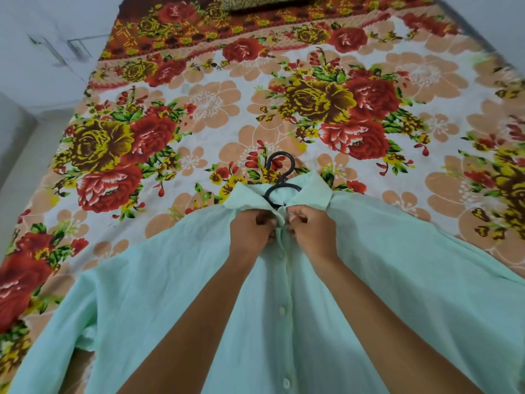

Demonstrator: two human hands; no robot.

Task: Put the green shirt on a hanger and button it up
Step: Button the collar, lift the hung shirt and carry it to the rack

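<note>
The green shirt (pixel 369 280) is a pale mint, thin and slightly sheer woven cloth, spread front-up on the bed with its soft pointed collar (pixel 312 194) lying just beyond the fingers. A row of small round pearly buttons (pixel 281 310) runs down the placket from the fingers toward the camera. The left hand (pixel 251 230) has its fingers curled and pinching the left edge of the placket at the neck; the right hand (pixel 308 226) pinches the opposite edge, both sets of fingers nearly touching. Past the fingers a black plastic hanger (pixel 279 173) shows its curved hook above the collar, its shoulders hidden inside the shirt. All around lies a plush bedsheet (pixel 199 109) printed with big red and yellow roses.
</note>
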